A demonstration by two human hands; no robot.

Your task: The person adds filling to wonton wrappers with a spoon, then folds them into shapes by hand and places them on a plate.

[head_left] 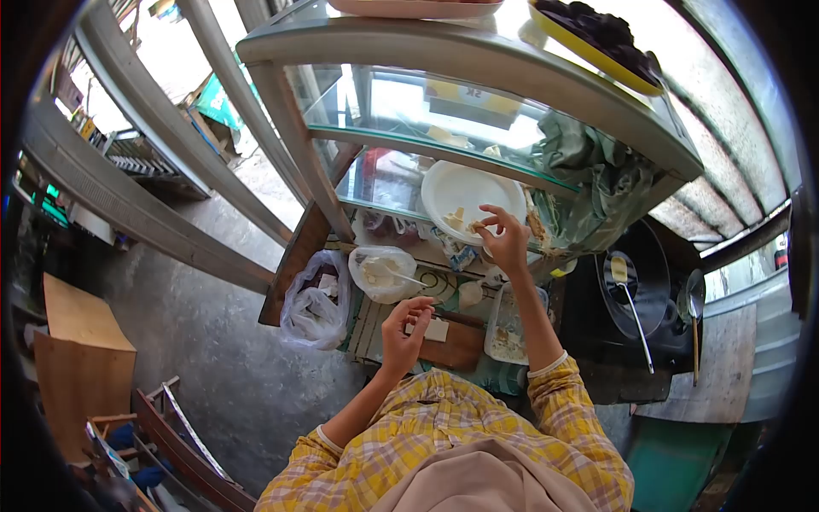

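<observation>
My right hand point(505, 239) is over the near edge of a white plate point(444, 183) on the cabinet's lower shelf. Its fingers are pinched at a small pale piece beside other pieces on the plate. Lower down, my left hand point(404, 334) hovers by a white block point(437, 329) on a brown board point(461, 345), fingers curled; what they hold, if anything, is too small to tell. A clear bag point(381, 275) of white stuff with a spoon lies beyond my left hand. Beside my right forearm sits a clear plastic tub point(503, 341) with bits inside.
A plastic bag point(316, 307) hangs at the left of the counter. On the right are a dark wok point(636, 282) with a spatula and a ladle point(695, 294). Above, the glass cabinet's frame point(478, 51) carries a yellow tray point(589, 51) of dark food. Green cloth point(589, 154) hangs inside.
</observation>
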